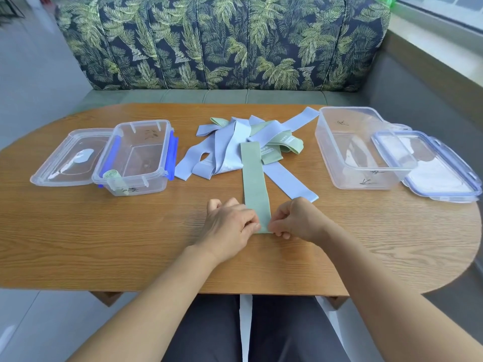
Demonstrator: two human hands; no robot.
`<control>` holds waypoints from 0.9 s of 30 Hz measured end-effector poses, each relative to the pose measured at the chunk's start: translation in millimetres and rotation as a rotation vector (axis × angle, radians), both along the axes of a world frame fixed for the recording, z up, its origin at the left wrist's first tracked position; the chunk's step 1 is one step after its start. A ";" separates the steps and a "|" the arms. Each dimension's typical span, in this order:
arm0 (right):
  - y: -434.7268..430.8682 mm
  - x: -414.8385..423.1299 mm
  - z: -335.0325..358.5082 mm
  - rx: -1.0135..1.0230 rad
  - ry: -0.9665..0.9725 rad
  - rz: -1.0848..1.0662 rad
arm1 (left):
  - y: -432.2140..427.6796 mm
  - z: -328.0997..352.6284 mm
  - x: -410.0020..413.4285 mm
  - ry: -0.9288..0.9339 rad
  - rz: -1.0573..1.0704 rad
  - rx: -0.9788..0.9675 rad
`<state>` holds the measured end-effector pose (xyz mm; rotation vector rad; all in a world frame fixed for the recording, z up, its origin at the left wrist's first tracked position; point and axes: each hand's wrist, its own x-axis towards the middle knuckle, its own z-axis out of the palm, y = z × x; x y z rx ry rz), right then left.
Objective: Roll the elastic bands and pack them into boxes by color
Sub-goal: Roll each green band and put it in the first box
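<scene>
A flat green elastic band (254,178) lies lengthwise on the wooden table (104,244), running from the pile toward me. My left hand (230,226) and my right hand (295,220) pinch its near end from either side. Behind it sits a tangled pile of light blue and green bands (235,142). A clear box (136,155) at the left holds one rolled green band (115,178) in its near corner. A larger clear box (358,147) at the right holds no bands.
A clear lid (70,158) lies left of the left box. A blue-rimmed lid (428,165) lies right of the right box. A leaf-patterned sofa (222,40) stands behind the table. My lap shows below the near table edge.
</scene>
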<state>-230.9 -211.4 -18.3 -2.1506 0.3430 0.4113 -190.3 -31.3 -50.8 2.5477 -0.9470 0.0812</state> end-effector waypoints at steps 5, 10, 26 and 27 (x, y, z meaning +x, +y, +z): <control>-0.3 9.7 5.8 0.042 0.131 -0.057 | -3.0 1.4 4.4 -0.040 0.003 0.019; -1.4 13.1 8.6 0.063 0.185 -0.062 | -1.9 1.6 -2.9 -0.118 -0.024 -0.002; 2.7 -6.1 0.0 0.112 0.048 -0.201 | -4.6 3.2 -10.0 0.016 0.074 0.007; 4.4 -10.0 -2.4 0.127 0.021 -0.234 | -5.3 4.1 -7.6 0.029 0.071 0.024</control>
